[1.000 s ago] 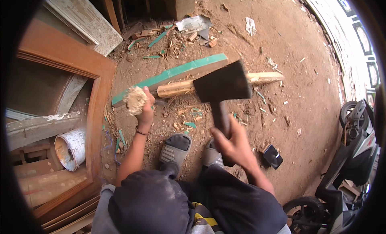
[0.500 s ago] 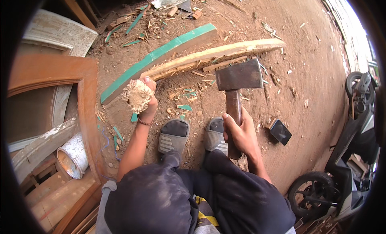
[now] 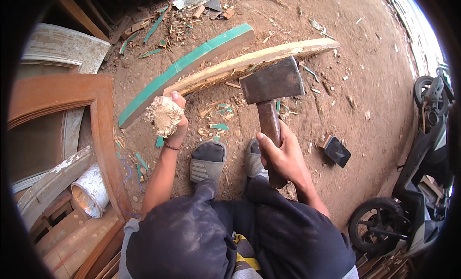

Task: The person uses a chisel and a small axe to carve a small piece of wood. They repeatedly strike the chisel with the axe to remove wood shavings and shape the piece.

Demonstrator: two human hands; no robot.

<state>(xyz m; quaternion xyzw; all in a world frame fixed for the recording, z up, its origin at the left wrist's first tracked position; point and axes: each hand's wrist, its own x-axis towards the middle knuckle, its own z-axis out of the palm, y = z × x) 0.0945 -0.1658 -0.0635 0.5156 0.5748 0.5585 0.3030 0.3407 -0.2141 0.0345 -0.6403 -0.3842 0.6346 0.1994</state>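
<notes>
Right hand (image 3: 286, 154): closed around the wooden handle of a hatchet (image 3: 272, 82); the broad dark head points away from the wearer and covers part of the bare timber in this view.
Left hand (image 3: 178, 128): closed around a frayed wooden piece (image 3: 164, 117), its pale, mushroomed end facing the camera; the lower part is hidden, so whether it meets the timber cannot be told.
Step in hand: judged to be hewing, between strokes, with the frayed end perhaps a struck tool handle.
Next stroke: would call for a steady left grip, the hatchet head squared to that end, and the left fingers clear of its path.
Sandals (image 3: 207, 164): grey, strapped over dark socks, just nearer than the chips.
Black slab (image 3: 337, 152): phone-like, on the soil to the right of the right hand.
Green-painted chip (image 3: 220, 127): among pale splinters, between the sandals and the timber.
Bare timber (image 3: 249, 61): the workpiece, apparently; long, slightly curved, lying on the ground beyond both hands, its near end close to the left thumb.
Green-faced timber (image 3: 187, 63): beside it, on the far side, similarly curved.
Scrap heap (image 3: 153, 29): green offcuts and splinters, farthest out.
</notes>
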